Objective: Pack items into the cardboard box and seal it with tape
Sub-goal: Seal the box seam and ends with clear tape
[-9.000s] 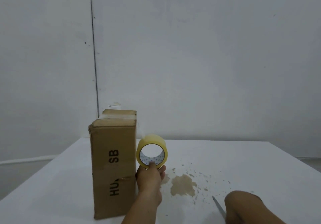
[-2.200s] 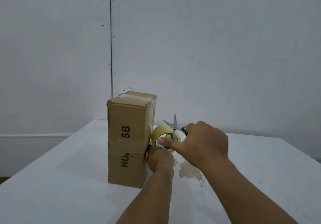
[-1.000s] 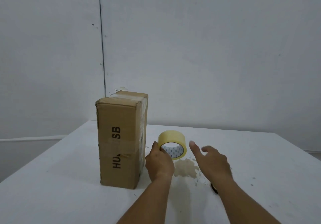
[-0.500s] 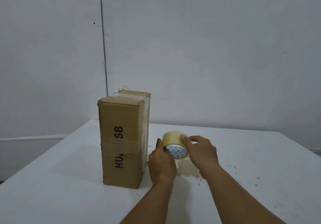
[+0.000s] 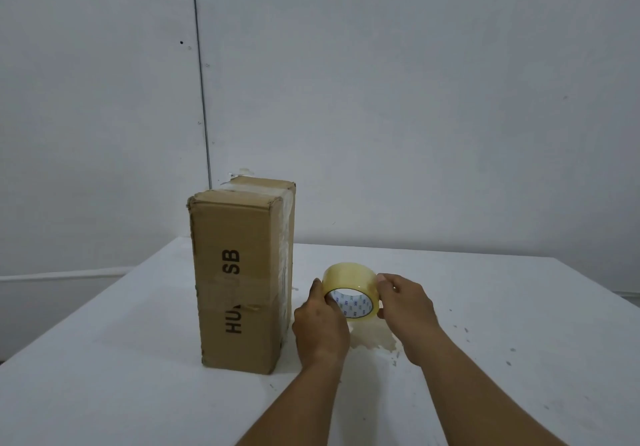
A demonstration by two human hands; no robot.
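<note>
Your right hand (image 5: pixel 405 310) has come off the scissors it held at the roll a couple of seconds ago and now grips the tape roll (image 5: pixel 349 281) itself; its thumb and forefinger pinch the roll's right rim, the other fingers curled behind. Your left hand (image 5: pixel 320 328) holds the opposite side as before, thumb up along the outer rim, fingers wrapped under; so both hands are closed on the roll, neither is free. The scissors are out of view now. The roll sits raised just above the tabletop (image 5: pixel 138 376), over a tan stain (image 5: pixel 372 340), near the cardboard box (image 5: pixel 239 272) but apart from it; I can see no strip joining them, so the cut looks done. The box stands on end, closer to the tabletop's left edge than its right, roughly midway between near and far edges; clear tape runs over its top and down its right face. You're likely hunting the loose end for another strip; whether further seams need taping I cannot tell.
</note>
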